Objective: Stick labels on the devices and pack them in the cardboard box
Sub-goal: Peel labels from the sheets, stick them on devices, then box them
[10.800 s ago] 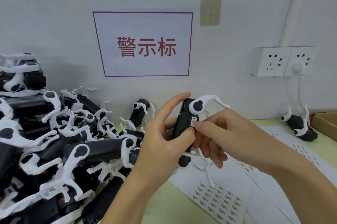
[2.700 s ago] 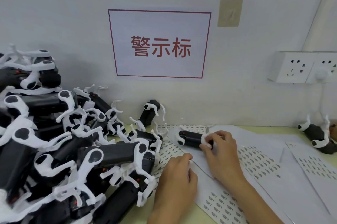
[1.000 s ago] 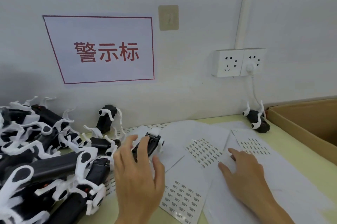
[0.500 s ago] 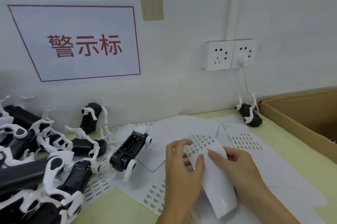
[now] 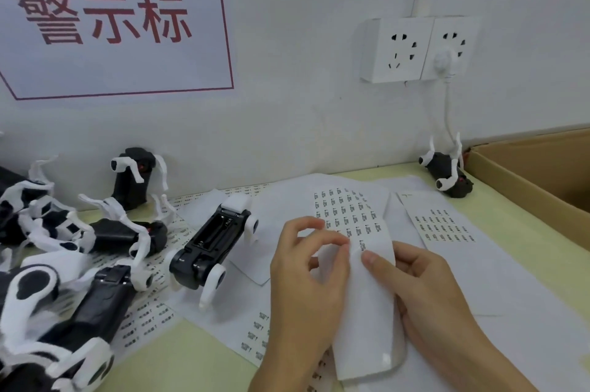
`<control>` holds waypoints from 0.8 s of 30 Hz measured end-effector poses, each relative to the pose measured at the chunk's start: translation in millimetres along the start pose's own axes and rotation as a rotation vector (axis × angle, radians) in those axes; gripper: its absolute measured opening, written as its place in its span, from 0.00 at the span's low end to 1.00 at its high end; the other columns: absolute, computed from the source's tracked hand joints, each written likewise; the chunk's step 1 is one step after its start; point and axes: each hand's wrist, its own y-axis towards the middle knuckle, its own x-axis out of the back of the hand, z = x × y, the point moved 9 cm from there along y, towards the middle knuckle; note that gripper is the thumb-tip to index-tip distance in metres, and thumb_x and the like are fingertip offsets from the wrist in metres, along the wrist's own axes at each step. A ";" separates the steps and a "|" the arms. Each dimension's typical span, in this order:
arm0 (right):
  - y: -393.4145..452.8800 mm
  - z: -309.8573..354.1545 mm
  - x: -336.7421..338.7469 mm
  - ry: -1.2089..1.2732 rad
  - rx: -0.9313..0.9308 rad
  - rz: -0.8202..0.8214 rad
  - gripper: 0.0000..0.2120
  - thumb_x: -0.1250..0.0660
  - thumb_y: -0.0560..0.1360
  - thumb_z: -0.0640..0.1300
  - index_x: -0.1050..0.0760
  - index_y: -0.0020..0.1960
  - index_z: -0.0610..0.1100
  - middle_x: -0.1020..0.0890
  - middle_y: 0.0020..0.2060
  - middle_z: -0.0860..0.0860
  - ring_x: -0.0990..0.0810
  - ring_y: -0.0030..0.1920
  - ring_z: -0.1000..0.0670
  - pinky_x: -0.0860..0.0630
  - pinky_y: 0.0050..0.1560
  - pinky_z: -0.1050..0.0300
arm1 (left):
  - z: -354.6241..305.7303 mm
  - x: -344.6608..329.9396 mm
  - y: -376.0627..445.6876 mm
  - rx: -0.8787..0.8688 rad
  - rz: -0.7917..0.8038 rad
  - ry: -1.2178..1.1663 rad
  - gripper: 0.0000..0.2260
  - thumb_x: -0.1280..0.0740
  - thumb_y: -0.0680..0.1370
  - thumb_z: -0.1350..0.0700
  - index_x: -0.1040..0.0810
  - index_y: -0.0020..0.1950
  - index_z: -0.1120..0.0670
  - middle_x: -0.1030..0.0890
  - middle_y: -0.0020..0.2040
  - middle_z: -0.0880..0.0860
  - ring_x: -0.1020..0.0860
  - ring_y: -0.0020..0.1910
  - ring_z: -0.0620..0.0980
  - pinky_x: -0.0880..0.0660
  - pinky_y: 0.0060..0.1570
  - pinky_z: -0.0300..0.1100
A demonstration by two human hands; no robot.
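In the head view, low and right of the frame's centre, both hands hold a curled white label sheet (image 5: 367, 289) whose upper part carries rows of small black-printed labels. The left hand (image 5: 306, 289) has its fingers bent, fingertips pinching at the sheet's left edge by the lowest labels; the right hand (image 5: 424, 292) grips the right edge, thumb pressed on the face and fingers curled behind. Just left of the hands lies a black device (image 5: 210, 248) with white wheel-like ends, its open compartment facing up, resting on loose white sheets. More black-and-white devices (image 5: 64, 264) crowd the lower left, one standing against the wall (image 5: 134, 180), and another (image 5: 447, 174) lies near the cardboard box (image 5: 536, 180) at the right edge. The table (image 5: 178, 356) is pale green. On the white wall hang a red-bordered sign (image 5: 111, 21) and a double socket (image 5: 415, 49) with a white plug.
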 end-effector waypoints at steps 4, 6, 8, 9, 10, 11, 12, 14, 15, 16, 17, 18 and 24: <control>0.4 1.9 3.3 -0.013 0.023 -0.048 0.16 0.26 0.63 0.54 0.14 0.48 0.47 0.13 0.44 0.44 0.14 0.48 0.42 0.20 0.57 0.41 | -5.8 -1.6 -2.2 -0.084 0.005 0.112 0.04 0.30 0.74 0.52 0.16 0.46 0.48 0.23 0.55 0.43 0.24 0.58 0.36 0.27 0.50 0.28; -0.1 3.2 3.8 -0.007 0.023 -0.042 0.17 0.26 0.63 0.54 0.13 0.47 0.47 0.13 0.44 0.44 0.13 0.48 0.43 0.20 0.54 0.45 | -8.2 -2.3 -3.4 -0.119 -0.003 0.168 0.05 0.30 0.74 0.52 0.16 0.47 0.49 0.23 0.55 0.46 0.24 0.56 0.34 0.32 0.52 0.23; -1.0 4.3 3.8 -0.001 0.019 -0.031 0.15 0.27 0.63 0.53 0.13 0.47 0.47 0.12 0.44 0.45 0.13 0.48 0.44 0.21 0.53 0.47 | -9.0 -2.9 -3.5 -0.127 -0.014 0.185 0.04 0.30 0.74 0.53 0.17 0.47 0.50 0.23 0.56 0.47 0.25 0.56 0.33 0.34 0.53 0.21; -1.4 5.2 3.6 -0.003 0.019 -0.029 0.14 0.27 0.64 0.52 0.13 0.47 0.48 0.12 0.44 0.45 0.13 0.48 0.45 0.21 0.52 0.47 | -9.8 -2.9 -3.5 -0.133 -0.019 0.187 0.04 0.30 0.74 0.53 0.17 0.47 0.50 0.23 0.56 0.47 0.25 0.57 0.33 0.34 0.53 0.21; -1.8 5.2 3.7 -0.009 0.016 -0.032 0.12 0.27 0.66 0.50 0.13 0.47 0.48 0.12 0.43 0.45 0.13 0.47 0.45 0.20 0.52 0.47 | -9.9 -3.3 -3.9 -0.134 -0.020 0.187 0.04 0.30 0.74 0.53 0.17 0.47 0.49 0.24 0.57 0.47 0.26 0.57 0.33 0.34 0.53 0.21; -1.8 4.5 4.3 -0.020 0.013 -0.041 0.09 0.27 0.68 0.48 0.13 0.47 0.48 0.13 0.42 0.45 0.13 0.46 0.45 0.20 0.52 0.47 | -9.3 -4.1 -4.6 -0.128 -0.015 0.186 0.04 0.30 0.74 0.53 0.17 0.47 0.48 0.25 0.58 0.46 0.26 0.58 0.34 0.35 0.53 0.21; -1.9 4.4 5.0 -0.034 0.011 -0.055 0.06 0.27 0.71 0.46 0.13 0.46 0.48 0.13 0.41 0.46 0.13 0.45 0.45 0.20 0.50 0.47 | -8.6 -5.2 -5.3 -0.120 -0.008 0.193 0.04 0.30 0.74 0.52 0.18 0.47 0.47 0.26 0.59 0.45 0.27 0.59 0.34 0.35 0.54 0.21; -2.4 4.6 7.0 -0.063 0.014 -0.086 0.05 0.28 0.74 0.44 0.14 0.45 0.48 0.13 0.37 0.48 0.14 0.42 0.48 0.21 0.47 0.50 | -10.2 -5.7 -6.7 -0.141 -0.010 0.251 0.04 0.32 0.75 0.49 0.18 0.47 0.45 0.28 0.61 0.43 0.30 0.62 0.36 0.37 0.55 0.21; -2.5 5.2 7.7 -0.075 0.019 -0.097 0.05 0.29 0.74 0.44 0.14 0.44 0.48 0.13 0.37 0.48 0.15 0.41 0.49 0.22 0.46 0.51 | -11.9 -6.0 -7.5 -0.169 -0.015 0.281 0.05 0.32 0.75 0.49 0.18 0.48 0.45 0.27 0.60 0.43 0.31 0.62 0.38 0.37 0.55 0.21; -2.8 6.4 7.7 -0.087 0.026 -0.103 0.05 0.29 0.74 0.43 0.14 0.43 0.47 0.13 0.37 0.48 0.15 0.40 0.50 0.22 0.45 0.52 | -13.5 -6.7 -7.9 -0.192 -0.017 0.298 0.05 0.32 0.76 0.50 0.17 0.48 0.46 0.26 0.60 0.44 0.30 0.62 0.40 0.36 0.55 0.23; -3.0 7.9 7.0 -0.098 0.036 -0.102 0.05 0.29 0.75 0.43 0.14 0.42 0.47 0.13 0.37 0.48 0.15 0.40 0.50 0.22 0.44 0.54 | -14.9 -7.6 -8.0 -0.211 -0.015 0.303 0.05 0.31 0.76 0.52 0.16 0.48 0.48 0.25 0.58 0.44 0.29 0.61 0.42 0.33 0.55 0.26; -3.3 9.6 6.0 -0.109 0.051 -0.099 0.06 0.29 0.75 0.43 0.15 0.41 0.47 0.14 0.36 0.48 0.16 0.39 0.51 0.22 0.42 0.57 | -16.2 -8.9 -8.1 -0.230 -0.010 0.303 0.05 0.31 0.76 0.53 0.16 0.48 0.49 0.24 0.56 0.45 0.27 0.59 0.43 0.31 0.55 0.30; -3.6 18.2 2.0 -0.192 0.164 -0.116 0.08 0.29 0.74 0.41 0.17 0.37 0.45 0.15 0.33 0.46 0.19 0.34 0.53 0.24 0.35 0.61 | -22.9 -14.0 -8.6 -0.305 0.029 0.305 0.09 0.37 0.77 0.55 0.17 0.46 0.55 0.20 0.44 0.45 0.24 0.48 0.43 0.27 0.49 0.35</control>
